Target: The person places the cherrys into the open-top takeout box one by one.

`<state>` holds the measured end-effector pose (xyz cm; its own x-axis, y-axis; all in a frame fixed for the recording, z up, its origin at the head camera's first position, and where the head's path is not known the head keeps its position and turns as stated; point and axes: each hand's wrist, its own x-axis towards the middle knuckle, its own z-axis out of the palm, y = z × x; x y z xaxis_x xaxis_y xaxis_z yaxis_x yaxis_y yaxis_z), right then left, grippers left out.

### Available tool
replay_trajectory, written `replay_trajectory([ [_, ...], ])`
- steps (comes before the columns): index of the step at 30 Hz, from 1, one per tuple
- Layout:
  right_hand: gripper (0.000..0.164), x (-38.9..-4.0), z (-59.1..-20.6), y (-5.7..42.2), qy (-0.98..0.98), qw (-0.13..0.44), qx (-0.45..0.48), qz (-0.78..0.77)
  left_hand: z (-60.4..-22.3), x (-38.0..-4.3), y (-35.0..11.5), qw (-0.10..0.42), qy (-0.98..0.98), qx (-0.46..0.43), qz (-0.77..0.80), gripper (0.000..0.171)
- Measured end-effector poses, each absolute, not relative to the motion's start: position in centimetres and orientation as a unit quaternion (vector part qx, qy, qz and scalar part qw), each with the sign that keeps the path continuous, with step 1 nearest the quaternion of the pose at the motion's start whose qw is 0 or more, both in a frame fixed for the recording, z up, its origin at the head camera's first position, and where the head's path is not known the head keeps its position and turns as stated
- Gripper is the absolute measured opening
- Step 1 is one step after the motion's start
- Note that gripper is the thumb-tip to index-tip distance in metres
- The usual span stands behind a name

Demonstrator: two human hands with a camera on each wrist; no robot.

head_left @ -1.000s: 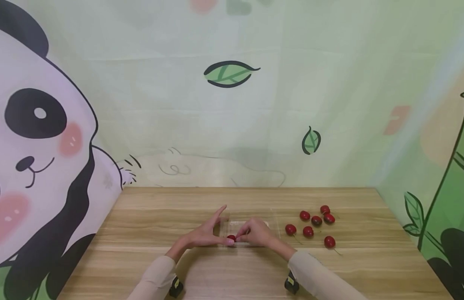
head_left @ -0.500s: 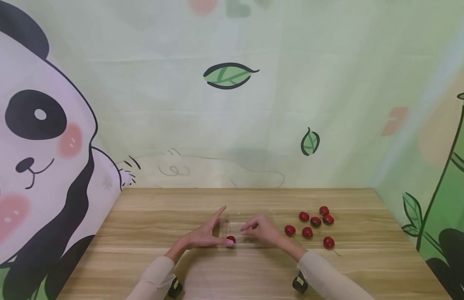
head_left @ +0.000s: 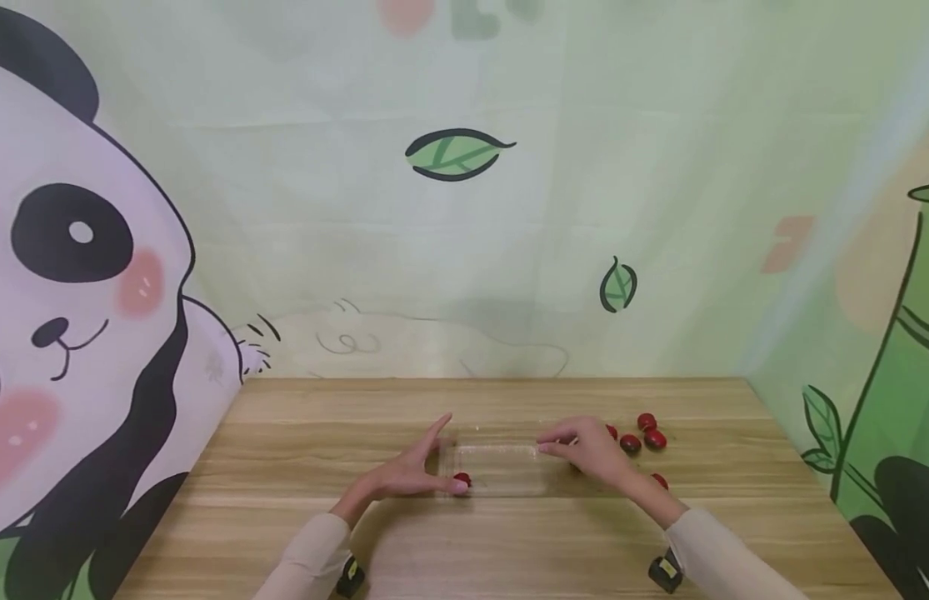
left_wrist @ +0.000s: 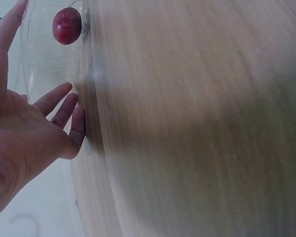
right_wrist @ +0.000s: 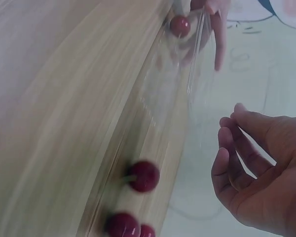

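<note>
A clear plastic box (head_left: pixel 501 471) stands on the wooden table. One red cherry (head_left: pixel 462 480) lies inside its near left corner, also plain in the left wrist view. Round the box's left end my left hand (head_left: pixel 413 470) is spread, its thumb along the near side by the cherry and its other fingers touching or close to the end wall. My right hand (head_left: pixel 593 454) is at the box's right end, above the table. In the right wrist view its fingers (right_wrist: pixel 224 158) are loosely bent, thumb and index tips near each other, with nothing seen between them.
Loose cherries (head_left: pixel 655 439) lie to the right of the box, some partly hidden behind my right hand and wrist. Their stems are thin. A printed cloth with a panda (head_left: pixel 82 275) hangs behind the table's far edge.
My right hand has moved from beside the cherry in the box rightward to the box's right end, leaving that cherry behind. My left hand has stayed in place.
</note>
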<state>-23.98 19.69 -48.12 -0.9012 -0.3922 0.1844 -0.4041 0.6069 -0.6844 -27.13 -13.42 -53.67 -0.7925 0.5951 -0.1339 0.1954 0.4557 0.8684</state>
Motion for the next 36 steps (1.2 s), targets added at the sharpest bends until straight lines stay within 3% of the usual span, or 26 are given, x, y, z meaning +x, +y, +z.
replay_trajectory([
  [11,0.008,-22.0,-48.1,26.3,-0.904,0.075,0.22,0.359,-53.7,-27.0,-13.7,0.213,0.827,0.244,0.459,0.119],
  [19,0.013,-20.3,-49.2,30.5,-0.923,0.032,0.139,0.357,-53.7,-26.8,-13.7,0.205,0.824,0.253,0.463,0.118],
  [27,0.025,-19.8,-50.3,33.5,-0.936,0.013,0.115,0.332,-53.7,-27.2,-13.6,0.223,0.822,0.245,0.463,0.119],
  [36,0.054,-19.1,-51.8,34.8,-0.938,-0.062,0.047,0.338,-54.0,-27.3,-13.6,0.223,0.823,0.244,0.462,0.119],
])
